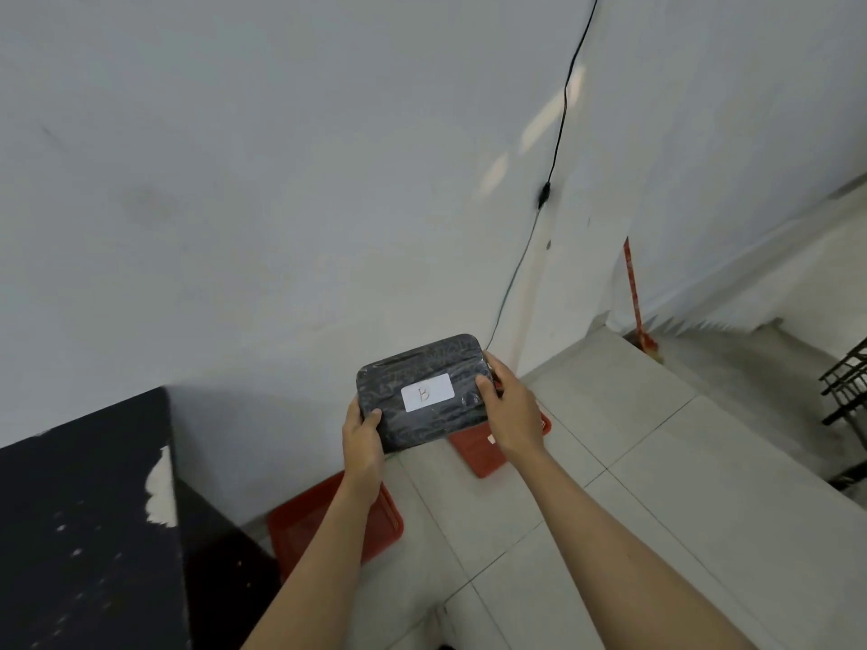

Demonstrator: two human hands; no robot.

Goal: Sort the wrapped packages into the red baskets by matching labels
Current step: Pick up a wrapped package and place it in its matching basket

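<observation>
Black-wrapped package (pixel 422 391) labelled B, gripped by left hand (pixel 363 441) and right hand (pixel 509 410), partly hides two red baskets (pixel 478 450).

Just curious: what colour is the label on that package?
White, with a handwritten "B", on the black-wrapped package; the label shows in the head view.

The room is evenly lit, soft and a little cool, with no hard shadows. Pale streaks of light lie on the white wall (pixel 281 180) beside the black cable (pixel 560 133). A dim shadow gathers on the wall above the dark tabletop (pixel 84 532), whose far edge looks smeared. The whole view is slightly soft, and the wide lens bends the wall and the tiled floor (pixel 680 485) toward the edges. The wrapped package (pixel 422 391) shows faint sheen; its white label (pixel 428 392) reads clearly.
</observation>
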